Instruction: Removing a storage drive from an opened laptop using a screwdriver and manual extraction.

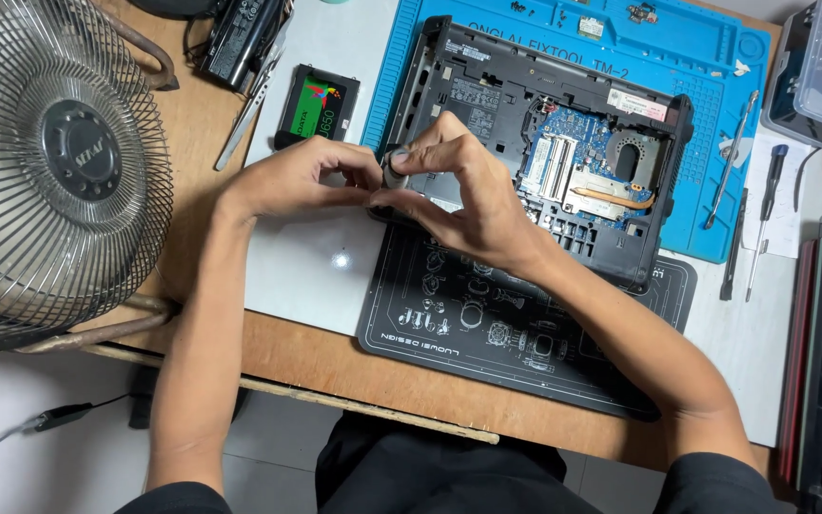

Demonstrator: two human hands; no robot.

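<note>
Both hands pinching a small grey part at the laptop's corner

I have my left hand [306,176] and right hand [459,186] meeting fingertip to fingertip, closed on the grey part [395,171] just above the near-left corner of the open laptop [544,143]. I judge this a fiddly fitting or freeing step; next calls for a steady pinch, wrists low, forearms angled inward over the dark mat [487,324]

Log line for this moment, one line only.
left hand: pinches small grey round part | right hand: same part | under them: opened laptop
</note>
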